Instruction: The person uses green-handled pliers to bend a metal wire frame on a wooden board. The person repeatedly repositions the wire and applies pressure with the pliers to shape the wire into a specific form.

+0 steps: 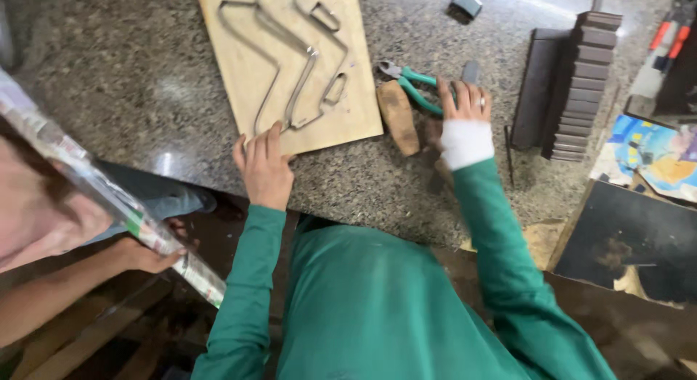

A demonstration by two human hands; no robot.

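Note:
My left hand point(263, 164) rests flat with fingers apart on the near edge of a pale wooden board point(348, 97) that carries a bent metal strip shape point(290, 60). My right hand point(463, 108), its wrist wrapped in a white bandage, reaches over the granite counter point(131, 75) and touches green-handled pliers point(414, 82). A brown wooden block point(398, 117) lies just left of that hand. Whether the right hand's fingers grip the pliers is hidden.
A stack of dark brown strips point(587, 82) stands at the right beside a dark flat piece point(536, 86). Coloured printed sheets point(653, 151) and a black board point(632, 242) lie further right. Another person's hand point(149, 256) at left holds a long wrapped roll point(109, 195).

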